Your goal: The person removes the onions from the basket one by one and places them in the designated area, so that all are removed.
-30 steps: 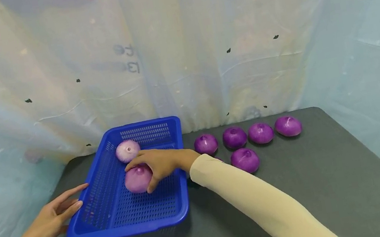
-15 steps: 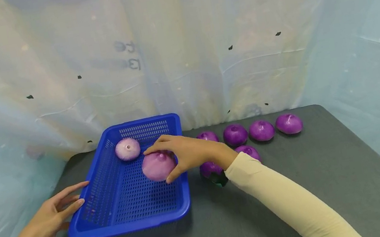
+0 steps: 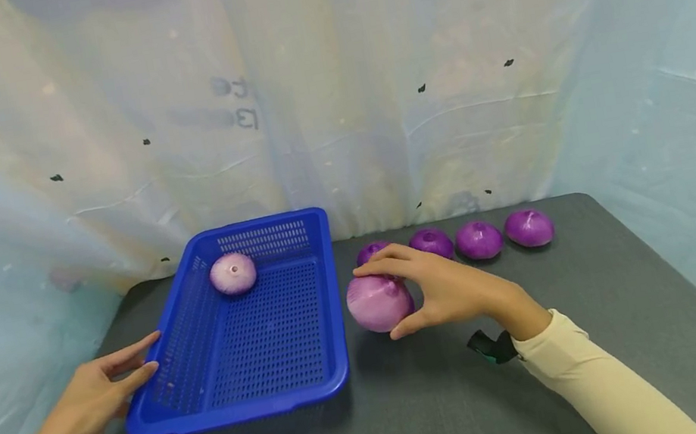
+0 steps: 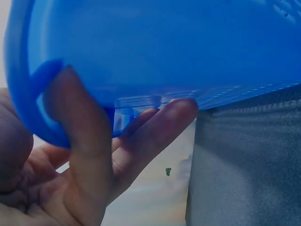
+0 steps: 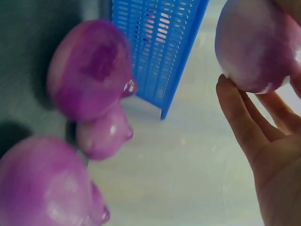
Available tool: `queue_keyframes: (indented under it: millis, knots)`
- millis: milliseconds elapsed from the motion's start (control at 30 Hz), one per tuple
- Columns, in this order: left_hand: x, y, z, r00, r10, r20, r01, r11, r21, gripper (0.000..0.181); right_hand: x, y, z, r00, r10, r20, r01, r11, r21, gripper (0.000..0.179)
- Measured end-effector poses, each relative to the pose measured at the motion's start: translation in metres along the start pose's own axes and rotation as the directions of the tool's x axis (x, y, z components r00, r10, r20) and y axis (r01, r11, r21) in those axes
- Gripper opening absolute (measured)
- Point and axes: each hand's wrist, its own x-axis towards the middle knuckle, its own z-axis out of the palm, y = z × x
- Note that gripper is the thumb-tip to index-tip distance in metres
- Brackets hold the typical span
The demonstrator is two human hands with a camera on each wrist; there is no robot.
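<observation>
A pale purple onion [image 3: 377, 306] is in my right hand [image 3: 452, 282], pinched between thumb and fingers just right of the blue plastic basket [image 3: 333, 304]. In the right wrist view the same onion [image 5: 256, 44] appears above my fingertips [image 5: 228, 89]. My left hand [image 3: 92, 402] grips the basket's left rim; the left wrist view shows the thumb [image 4: 82, 136] on one side of the rim and fingers on the other. One pale onion [image 3: 234, 274] lies inside the basket, at its back left.
Darker purple onions stand in a row along the table's [image 3: 644, 336] back edge, the rightmost onion [image 3: 529, 228] farthest from the basket. My right hand hides part of the group; the right wrist view shows a large onion [image 5: 91, 70] near the basket. A plastic curtain [image 3: 335, 96] hangs behind.
My right hand has lifted the pale onion out of the basket and carried it right, past the right rim. The left hand stays on the basket, which has hardly moved.
</observation>
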Motion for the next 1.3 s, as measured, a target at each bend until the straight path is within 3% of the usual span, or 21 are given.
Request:
queue_keyframes:
  millis: [133, 333, 433, 867, 1300]
  knots:
    - [0.001, 0.003, 0.003, 0.999, 0.002, -0.043, 0.0, 0.999, 0.042, 0.067, -0.026, 0.005, -0.005, 0.999, 0.028, -0.032, -0.029, 0.999, -0.023, 0.085]
    - [0.002, -0.002, -0.002, 0.998, 0.062, -0.011, -0.062, 0.995, -0.076, 0.057, -0.058, 0.014, -0.021, 0.99, 0.128, -0.058, -0.131, 0.99, -0.053, 0.084]
    - [0.002, -0.003, -0.005, 0.998, 0.065, 0.008, -0.064, 0.992, -0.113, 0.055, -0.068, 0.017, -0.031, 0.982, 0.174, -0.069, -0.179, 0.98, -0.082, 0.085]
    - [0.0, -0.009, -0.006, 0.999, 0.025, 0.045, -0.02, 0.992, -0.125, 0.06, -0.08, 0.027, -0.049, 0.975, 0.201, -0.094, -0.212, 0.969, -0.126, 0.084]
    - [0.0, -0.009, -0.002, 1.0, 0.011, 0.029, -0.008, 0.997, -0.071, 0.061, -0.088, 0.045, -0.057, 0.977, 0.186, -0.109, -0.199, 0.971, -0.132, 0.086]
